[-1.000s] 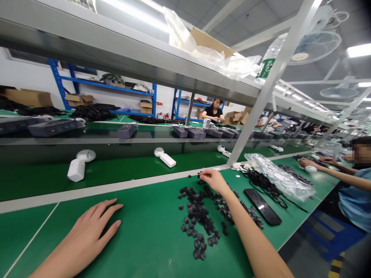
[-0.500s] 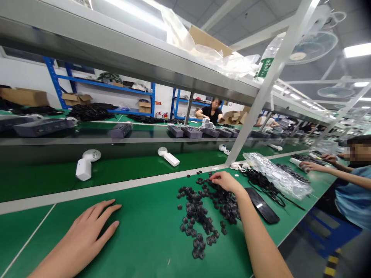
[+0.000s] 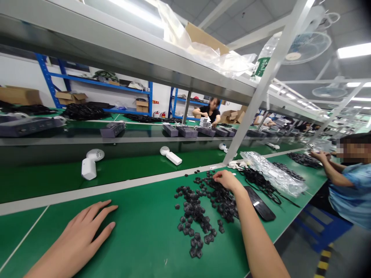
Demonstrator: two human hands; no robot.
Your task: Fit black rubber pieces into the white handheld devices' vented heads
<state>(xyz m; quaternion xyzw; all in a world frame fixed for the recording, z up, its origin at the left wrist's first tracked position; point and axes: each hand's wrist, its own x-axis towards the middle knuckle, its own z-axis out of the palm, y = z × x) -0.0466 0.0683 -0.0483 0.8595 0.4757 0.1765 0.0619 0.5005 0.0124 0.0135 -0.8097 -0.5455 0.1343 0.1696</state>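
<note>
right hand (image 3: 227, 180): grip on black bits (image 3: 194, 212), cannot tell if grasping | left hand (image 3: 78, 241): grip open, flat on table (image 3: 145, 239)

Bare left hand (image 3: 77, 241), bare right hand (image 3: 227, 180)

No legible text in this view; two small markings are too blurred to read.

A green label (image 3: 259, 70) wraps a clear plastic water bottle (image 3: 268, 48) on the overhead shelf, with pale characters on it that are too blurred and angled to make out. A small red sign (image 3: 155, 102) is fixed to the white wall (image 3: 160, 90) at the far end of the room, and its tiny pale marks are also unreadable at this distance.
</note>
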